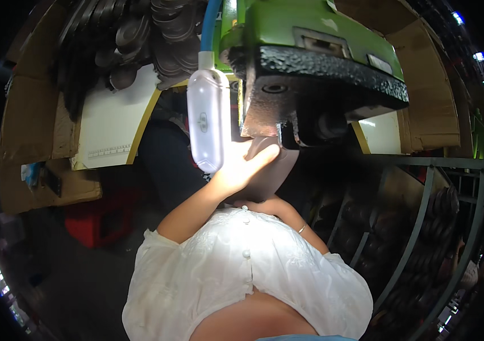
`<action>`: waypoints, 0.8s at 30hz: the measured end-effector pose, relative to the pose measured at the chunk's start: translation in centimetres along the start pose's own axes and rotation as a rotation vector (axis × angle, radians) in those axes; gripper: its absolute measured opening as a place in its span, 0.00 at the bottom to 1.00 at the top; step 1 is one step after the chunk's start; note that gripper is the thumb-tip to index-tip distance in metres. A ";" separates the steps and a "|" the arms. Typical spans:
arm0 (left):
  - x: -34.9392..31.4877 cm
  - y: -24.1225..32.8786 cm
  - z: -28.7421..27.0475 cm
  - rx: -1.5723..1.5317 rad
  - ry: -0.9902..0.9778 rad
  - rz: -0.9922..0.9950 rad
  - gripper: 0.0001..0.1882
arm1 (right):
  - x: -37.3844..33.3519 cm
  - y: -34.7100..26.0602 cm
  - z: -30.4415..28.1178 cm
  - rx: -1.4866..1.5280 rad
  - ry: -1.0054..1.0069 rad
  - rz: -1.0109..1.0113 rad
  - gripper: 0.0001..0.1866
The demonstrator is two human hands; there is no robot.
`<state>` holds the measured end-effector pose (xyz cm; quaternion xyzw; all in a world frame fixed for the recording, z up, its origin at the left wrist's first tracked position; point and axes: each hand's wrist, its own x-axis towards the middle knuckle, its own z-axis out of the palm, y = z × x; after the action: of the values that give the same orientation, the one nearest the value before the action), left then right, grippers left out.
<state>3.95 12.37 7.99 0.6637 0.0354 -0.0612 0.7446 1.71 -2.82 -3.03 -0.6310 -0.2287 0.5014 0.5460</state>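
Observation:
Under the head of a green machine [321, 45] I hold a smooth, dark brown shoe sole [276, 173], its far end up against the machine's metal working part [265, 122]. My left hand [245, 165] is closed on the sole's left side, thumb lying along its upper face and pointing at the machine. Close to my body, my right hand [262, 206] grips the near end; the sole hides some of its fingers. Where the far edge meets the machine is partly covered by the head. A lit white lamp [208, 122] hangs just left of my left hand.
Piles of dark soles [134, 34] lie at the far left beside a cardboard box [32, 125]. A white tabletop [114, 125] flanks the machine. A red stool [97, 219] stands low left; a metal rack [418, 227] stacked with dark pieces is on the right.

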 end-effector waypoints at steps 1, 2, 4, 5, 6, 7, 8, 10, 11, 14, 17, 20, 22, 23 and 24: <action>-0.5 0.1 0.0 -0.039 0.022 -0.011 0.15 | -0.5 0.3 -0.3 -0.063 0.056 -0.016 0.24; -1.1 0.5 0.1 -0.078 0.043 -0.022 0.14 | -1.5 0.6 -0.6 -0.125 0.112 -0.031 0.24; -2.2 0.5 -0.4 -0.176 0.093 -0.056 0.12 | -3.9 2.4 -1.8 -0.142 0.214 0.097 0.28; -2.6 0.2 -0.7 -0.234 0.104 -0.080 0.11 | -5.4 3.6 -2.8 -0.091 0.275 0.240 0.31; -2.9 -0.4 -1.0 -0.287 0.129 -0.104 0.10 | -6.0 -1.5 -4.6 0.146 0.086 0.308 0.37; -2.8 -0.6 -0.9 -0.235 0.157 -0.065 0.10 | -8.1 4.5 -6.0 0.089 0.377 0.167 0.37; -2.9 -0.9 -1.1 -0.200 0.160 -0.051 0.10 | -9.5 5.5 -7.7 0.150 0.513 0.069 0.31; -2.8 -1.6 -1.4 -0.155 0.160 -0.026 0.11 | -10.7 -0.5 -9.0 0.562 0.542 -0.197 0.28; -2.8 -1.7 -1.5 -0.148 0.152 -0.013 0.12 | -11.3 0.2 -9.9 0.692 0.597 -0.373 0.28; -2.9 -2.7 -2.1 -0.188 0.175 -0.004 0.16 | -10.2 -4.7 -9.7 0.700 0.751 -0.570 0.30; -3.8 -2.5 -3.7 -0.296 0.210 0.009 0.20 | -8.4 -6.2 -8.7 0.680 0.761 -0.608 0.30; -5.1 -2.5 -6.2 -0.340 0.319 -0.014 0.21 | -6.3 -6.2 -7.4 0.639 0.659 -0.598 0.27; -6.4 -2.2 -7.5 -0.281 0.423 -0.056 0.15 | -4.5 -7.0 -6.3 0.505 0.574 -0.631 0.25; -6.9 -1.8 -7.5 -0.332 0.464 -0.062 0.14 | -3.9 -7.6 -5.9 0.417 0.542 -0.641 0.25; -7.6 -2.2 -8.1 -0.306 0.441 -0.122 0.14 | -3.3 -8.3 -5.8 0.285 0.508 -0.606 0.24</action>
<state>-3.63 20.53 5.86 0.5373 0.2453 0.0463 0.8056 7.65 -5.75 5.30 -0.5569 -0.1905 0.1730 0.7897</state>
